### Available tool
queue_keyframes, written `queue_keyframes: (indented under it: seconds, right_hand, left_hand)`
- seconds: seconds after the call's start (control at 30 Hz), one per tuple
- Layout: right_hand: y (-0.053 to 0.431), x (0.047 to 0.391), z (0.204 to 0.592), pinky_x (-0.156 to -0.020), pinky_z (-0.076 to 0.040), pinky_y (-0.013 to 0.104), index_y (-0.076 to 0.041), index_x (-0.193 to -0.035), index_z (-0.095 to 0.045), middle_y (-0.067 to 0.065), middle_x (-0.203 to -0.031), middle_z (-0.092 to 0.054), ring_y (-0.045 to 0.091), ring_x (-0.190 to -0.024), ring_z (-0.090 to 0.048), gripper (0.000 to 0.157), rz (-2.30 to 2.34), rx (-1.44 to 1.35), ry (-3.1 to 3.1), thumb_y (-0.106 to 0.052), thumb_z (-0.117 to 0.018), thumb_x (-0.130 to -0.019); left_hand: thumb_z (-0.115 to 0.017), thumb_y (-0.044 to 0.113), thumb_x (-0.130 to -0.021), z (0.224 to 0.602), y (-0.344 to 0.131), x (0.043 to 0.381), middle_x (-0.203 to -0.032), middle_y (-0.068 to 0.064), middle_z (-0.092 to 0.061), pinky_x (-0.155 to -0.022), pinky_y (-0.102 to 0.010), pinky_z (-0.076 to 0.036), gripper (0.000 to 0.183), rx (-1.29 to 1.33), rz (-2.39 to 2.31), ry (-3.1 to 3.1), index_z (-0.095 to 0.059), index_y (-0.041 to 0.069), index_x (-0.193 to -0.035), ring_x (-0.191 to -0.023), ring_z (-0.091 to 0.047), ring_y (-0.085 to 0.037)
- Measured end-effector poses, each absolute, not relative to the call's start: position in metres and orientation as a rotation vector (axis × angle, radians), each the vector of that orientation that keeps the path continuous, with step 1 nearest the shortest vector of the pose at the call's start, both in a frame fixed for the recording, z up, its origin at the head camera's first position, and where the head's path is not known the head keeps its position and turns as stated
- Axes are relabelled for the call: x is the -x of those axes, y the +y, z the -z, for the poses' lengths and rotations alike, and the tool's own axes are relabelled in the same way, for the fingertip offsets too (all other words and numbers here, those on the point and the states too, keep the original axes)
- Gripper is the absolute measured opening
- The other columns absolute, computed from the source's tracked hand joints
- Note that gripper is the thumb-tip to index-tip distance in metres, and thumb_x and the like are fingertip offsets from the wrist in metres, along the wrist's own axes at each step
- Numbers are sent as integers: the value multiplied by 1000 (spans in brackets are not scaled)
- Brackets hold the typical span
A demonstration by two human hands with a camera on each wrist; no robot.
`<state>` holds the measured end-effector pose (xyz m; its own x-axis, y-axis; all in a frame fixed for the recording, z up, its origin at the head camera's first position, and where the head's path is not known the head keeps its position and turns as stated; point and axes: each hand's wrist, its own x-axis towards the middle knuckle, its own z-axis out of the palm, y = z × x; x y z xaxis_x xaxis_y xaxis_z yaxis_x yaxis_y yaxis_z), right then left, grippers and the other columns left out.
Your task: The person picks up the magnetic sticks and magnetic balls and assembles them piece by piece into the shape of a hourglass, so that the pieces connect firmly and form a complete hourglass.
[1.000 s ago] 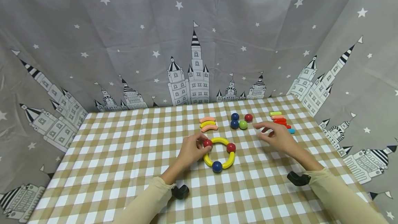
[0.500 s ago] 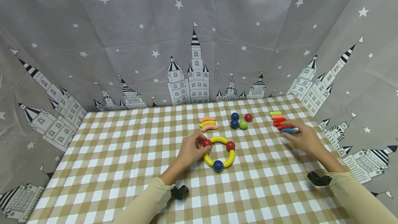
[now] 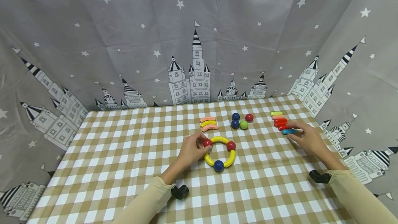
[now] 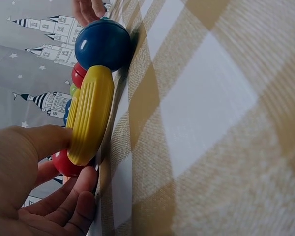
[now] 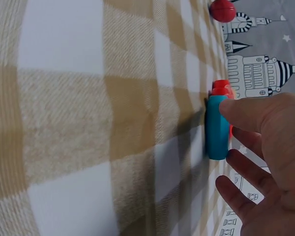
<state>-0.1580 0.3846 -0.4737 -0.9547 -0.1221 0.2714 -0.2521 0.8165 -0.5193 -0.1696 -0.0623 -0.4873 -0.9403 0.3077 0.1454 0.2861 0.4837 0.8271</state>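
Note:
My left hand [image 3: 191,148] grips a red ball [image 3: 207,143] at the left of a ring on the table; its thumb lies against a curved yellow rod [image 4: 91,115] there. Yellow curved rods, two red balls and a dark blue ball [image 3: 219,166] make up this ring. At the right, my right hand [image 3: 311,140] pinches a short blue rod [image 3: 288,131] between thumb and fingers. The thumb [image 5: 246,110] presses the rod's near side in the right wrist view. Red rods [image 3: 281,122] lie just beyond the blue one.
Loose balls, two dark blue [image 3: 235,124], a green one [image 3: 244,124] and a red one [image 3: 249,117], sit behind the ring. Three curved rods [image 3: 209,123] lie to their left. Yellow-green [image 3: 276,113] and peach rods top the right-hand row. A grey curtain [image 3: 140,44] borders the checked tablecloth [image 3: 118,168].
My right hand has moved right from beside the loose balls to the row of rods and taken hold of the blue rod. The left hand stays on the red ball.

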Motion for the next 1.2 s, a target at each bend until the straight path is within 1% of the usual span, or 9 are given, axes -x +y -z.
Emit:
queue_keyframes:
  seconds: [0.1, 0.33, 0.47, 0.6, 0.67, 0.87, 1.1, 1.2]
  right_hand:
    - [386, 159, 476, -83, -54, 61, 1, -119, -70, 28, -125, -66, 45, -108, -62, 36, -829, -280, -2799, -1, -81, -86]
    - [386, 163, 477, -82, -53, 57, 0, -116, -72, 26, -117, -68, 40, -97, -65, 30, -792, -255, -2852, -3, -81, -87]
    - [385, 164, 477, -78, -53, 49, -1, -113, -73, 24, -112, -70, 35, -91, -64, 28, -756, -234, -2869, -2, -80, -86]
    - [385, 164, 477, -73, -50, 41, -3, -111, -75, 21, -108, -70, 30, -85, -61, 26, -741, -232, -2877, -2, -81, -86]
    - [384, 164, 477, -72, -48, 40, -3, -111, -75, 21, -108, -70, 29, -84, -60, 25, -738, -228, -2884, -2, -81, -86]
    - [384, 165, 478, -75, -49, 44, -3, -111, -75, 24, -111, -70, 31, -85, -60, 25, -716, -229, -2893, -3, -80, -86]
    - [384, 166, 476, -74, -47, 41, -3, -113, -75, 23, -112, -70, 30, -86, -59, 26, -739, -233, -2916, -3, -79, -87]
    - [382, 165, 471, -73, -50, 38, -4, -115, -74, 24, -113, -69, 31, -89, -62, 26, -775, -215, -2953, -3, -78, -89]
  left_hand:
    - [-84, 12, -86, 487, -62, 170, -86, -4, -67, -59, -22, -46, 21, -537, -1474, 2689, -68, 9, -101, -68, -56, -13]
    - [-84, 11, -86, 487, -62, 169, -94, -4, -70, -58, -23, -48, 22, -520, -1487, 2662, -66, 9, -99, -68, -59, -13]
    - [-84, 12, -86, 487, -62, 170, -95, -4, -70, -59, -22, -49, 23, -512, -1483, 2653, -65, 10, -99, -69, -59, -12]
    - [-84, 12, -87, 488, -62, 170, -96, -4, -71, -59, -23, -49, 22, -509, -1476, 2656, -65, 10, -99, -70, -59, -12]
    - [-83, 13, -87, 488, -62, 170, -97, -4, -71, -59, -23, -50, 22, -506, -1472, 2658, -65, 10, -99, -70, -59, -12]
    - [-83, 13, -87, 487, -61, 170, -97, -4, -70, -59, -23, -49, 22, -496, -1473, 2650, -65, 10, -99, -70, -59, -13]
    - [-84, 10, -86, 487, -62, 170, -95, -6, -71, -58, -23, -48, 23, -542, -1492, 2664, -65, 8, -99, -68, -58, -13]
    - [-84, 10, -85, 486, -63, 170, -95, -6, -71, -59, -23, -48, 23, -551, -1485, 2669, -66, 8, -100, -68, -58, -13]
